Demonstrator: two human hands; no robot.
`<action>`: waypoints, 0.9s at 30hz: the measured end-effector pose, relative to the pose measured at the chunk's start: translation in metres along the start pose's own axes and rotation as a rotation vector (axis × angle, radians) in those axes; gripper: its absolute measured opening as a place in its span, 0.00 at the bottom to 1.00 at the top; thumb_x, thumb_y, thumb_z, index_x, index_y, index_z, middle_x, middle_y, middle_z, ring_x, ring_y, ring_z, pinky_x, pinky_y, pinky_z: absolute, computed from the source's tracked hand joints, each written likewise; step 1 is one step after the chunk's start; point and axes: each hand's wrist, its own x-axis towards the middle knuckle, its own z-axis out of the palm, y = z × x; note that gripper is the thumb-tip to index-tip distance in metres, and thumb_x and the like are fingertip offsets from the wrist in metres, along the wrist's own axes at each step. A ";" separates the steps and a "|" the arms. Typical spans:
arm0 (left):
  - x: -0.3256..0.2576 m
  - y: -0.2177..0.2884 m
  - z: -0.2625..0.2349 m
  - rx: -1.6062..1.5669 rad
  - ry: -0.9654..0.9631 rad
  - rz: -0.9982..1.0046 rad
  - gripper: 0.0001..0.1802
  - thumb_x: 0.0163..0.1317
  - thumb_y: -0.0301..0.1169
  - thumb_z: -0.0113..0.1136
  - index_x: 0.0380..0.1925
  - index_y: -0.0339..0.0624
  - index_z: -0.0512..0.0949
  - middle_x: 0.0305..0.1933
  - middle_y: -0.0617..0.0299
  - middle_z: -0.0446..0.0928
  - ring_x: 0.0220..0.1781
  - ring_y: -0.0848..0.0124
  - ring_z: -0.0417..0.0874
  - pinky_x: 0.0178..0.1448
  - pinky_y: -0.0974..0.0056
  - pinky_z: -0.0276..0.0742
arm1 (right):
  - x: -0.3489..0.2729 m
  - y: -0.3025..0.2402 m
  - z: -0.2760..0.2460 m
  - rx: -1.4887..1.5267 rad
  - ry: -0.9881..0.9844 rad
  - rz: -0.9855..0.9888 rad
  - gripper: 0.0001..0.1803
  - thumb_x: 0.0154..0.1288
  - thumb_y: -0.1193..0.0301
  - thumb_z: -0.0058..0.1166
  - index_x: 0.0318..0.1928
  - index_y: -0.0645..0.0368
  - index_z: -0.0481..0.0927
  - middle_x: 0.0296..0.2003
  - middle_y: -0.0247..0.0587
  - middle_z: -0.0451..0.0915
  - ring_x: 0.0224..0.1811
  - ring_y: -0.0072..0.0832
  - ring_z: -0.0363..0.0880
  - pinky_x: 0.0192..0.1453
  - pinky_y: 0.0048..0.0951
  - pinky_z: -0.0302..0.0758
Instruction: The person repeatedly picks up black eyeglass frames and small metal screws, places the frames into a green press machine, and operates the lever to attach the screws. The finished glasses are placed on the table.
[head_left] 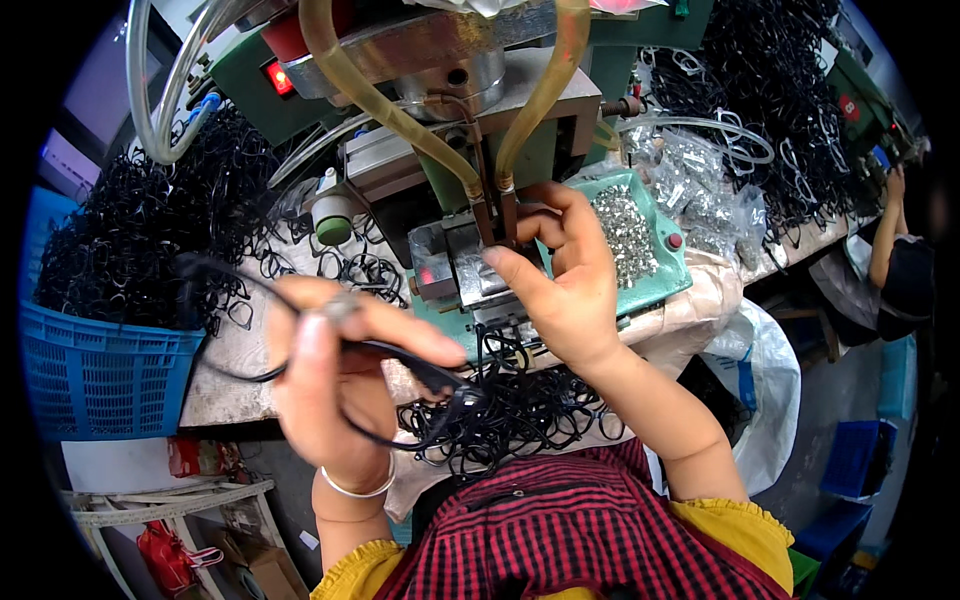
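My left hand (335, 385), a ring on one finger and a bangle at the wrist, grips a black eyeglass frame (437, 378) in front of the machine. The frame is partly blurred and covered by my fingers. At the two metal tips (509, 218) of the bench machine (470, 150), my right hand (575, 285) has its fingers curled together. Whatever they pinch is hidden. Beside that hand sits a teal tray (676, 275) filled with small silvery metal parts (622, 232). Below the machine, on my side, lies a heap of black eyeglass frames (520, 412).
A blue plastic basket (110, 365) piled with black frames stands at left. Yellowish hoses (385, 115) run down to the machine's tips. Clear bags (690, 180) and another frame heap (760, 90) lie at the far right. Another person's arm (887, 225) shows at the right edge.
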 end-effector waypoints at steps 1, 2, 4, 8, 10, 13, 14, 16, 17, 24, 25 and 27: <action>0.002 0.004 -0.003 0.039 0.047 0.075 0.14 0.74 0.39 0.34 0.40 0.39 0.63 0.26 0.40 0.79 0.24 0.61 0.81 0.30 0.66 0.79 | -0.002 0.005 0.002 0.023 0.010 -0.027 0.32 0.57 0.79 0.64 0.61 0.67 0.66 0.36 0.38 0.81 0.43 0.21 0.77 0.53 0.23 0.70; 0.006 0.006 -0.006 0.078 0.092 0.150 0.14 0.74 0.39 0.33 0.39 0.39 0.62 0.25 0.41 0.79 0.25 0.61 0.80 0.32 0.65 0.80 | -0.003 0.008 0.003 0.045 0.022 -0.054 0.32 0.57 0.79 0.64 0.61 0.67 0.65 0.35 0.38 0.81 0.42 0.21 0.77 0.53 0.23 0.71; 0.013 0.007 0.004 0.229 0.228 0.317 0.16 0.77 0.37 0.27 0.40 0.37 0.63 0.27 0.43 0.77 0.22 0.66 0.74 0.29 0.67 0.79 | -0.003 0.010 0.005 0.058 0.031 -0.044 0.33 0.57 0.80 0.63 0.63 0.67 0.65 0.36 0.38 0.81 0.43 0.21 0.77 0.53 0.22 0.70; 0.018 0.001 0.002 0.366 0.262 0.397 0.15 0.76 0.34 0.27 0.43 0.34 0.63 0.31 0.39 0.80 0.25 0.64 0.80 0.32 0.67 0.82 | -0.010 0.019 -0.001 0.036 0.040 -0.063 0.34 0.57 0.80 0.64 0.64 0.65 0.64 0.39 0.37 0.81 0.43 0.21 0.77 0.53 0.23 0.71; 0.039 -0.018 -0.006 0.484 0.243 0.447 0.13 0.76 0.33 0.31 0.43 0.33 0.63 0.31 0.37 0.81 0.25 0.63 0.81 0.35 0.67 0.82 | -0.011 0.022 -0.003 0.067 0.078 -0.085 0.33 0.58 0.81 0.64 0.64 0.65 0.66 0.41 0.37 0.81 0.43 0.22 0.78 0.54 0.24 0.73; 0.038 -0.016 -0.009 0.366 0.184 0.434 0.13 0.76 0.33 0.32 0.43 0.34 0.63 0.32 0.37 0.82 0.26 0.63 0.81 0.37 0.67 0.81 | 0.000 0.025 -0.047 -0.217 0.228 -0.244 0.10 0.57 0.82 0.61 0.40 0.60 0.85 0.41 0.38 0.83 0.46 0.27 0.80 0.54 0.27 0.75; 0.038 -0.015 -0.010 0.374 0.166 0.415 0.12 0.76 0.34 0.34 0.44 0.36 0.62 0.32 0.38 0.82 0.26 0.66 0.81 0.38 0.68 0.80 | 0.004 0.023 -0.070 -0.402 0.304 -0.216 0.09 0.56 0.80 0.60 0.38 0.59 0.86 0.41 0.40 0.84 0.47 0.33 0.81 0.57 0.31 0.74; 0.037 -0.012 -0.011 0.390 0.146 0.379 0.10 0.75 0.36 0.38 0.45 0.40 0.61 0.33 0.42 0.83 0.28 0.70 0.79 0.39 0.69 0.77 | 0.011 0.027 -0.112 -1.192 0.257 -0.207 0.07 0.54 0.75 0.63 0.35 0.57 0.86 0.47 0.45 0.83 0.56 0.45 0.77 0.60 0.45 0.73; 0.039 -0.013 -0.014 0.420 0.122 0.403 0.10 0.75 0.35 0.37 0.45 0.39 0.61 0.33 0.43 0.84 0.28 0.70 0.79 0.39 0.69 0.77 | 0.011 0.034 -0.122 -1.359 0.207 -0.161 0.07 0.53 0.73 0.64 0.35 0.57 0.86 0.49 0.45 0.82 0.60 0.44 0.74 0.59 0.47 0.72; 0.015 -0.011 -0.017 0.199 0.138 0.306 0.11 0.76 0.33 0.31 0.38 0.38 0.61 0.28 0.37 0.79 0.24 0.61 0.80 0.34 0.63 0.83 | 0.005 0.054 -0.127 -1.194 0.247 -0.242 0.07 0.54 0.73 0.64 0.36 0.58 0.84 0.47 0.45 0.83 0.56 0.45 0.78 0.57 0.44 0.74; 0.001 -0.012 -0.024 0.187 0.145 0.280 0.12 0.76 0.34 0.31 0.38 0.38 0.61 0.27 0.37 0.79 0.23 0.61 0.80 0.33 0.64 0.83 | -0.003 0.052 -0.127 -1.144 0.315 -0.259 0.07 0.55 0.75 0.62 0.37 0.59 0.84 0.42 0.46 0.84 0.48 0.46 0.80 0.57 0.40 0.75; -0.016 -0.023 -0.049 0.198 0.177 0.254 0.11 0.77 0.34 0.32 0.40 0.38 0.62 0.26 0.39 0.79 0.20 0.63 0.78 0.30 0.65 0.83 | -0.015 0.055 -0.129 -0.683 0.444 -0.013 0.09 0.61 0.73 0.63 0.41 0.63 0.85 0.40 0.42 0.86 0.44 0.32 0.83 0.52 0.30 0.76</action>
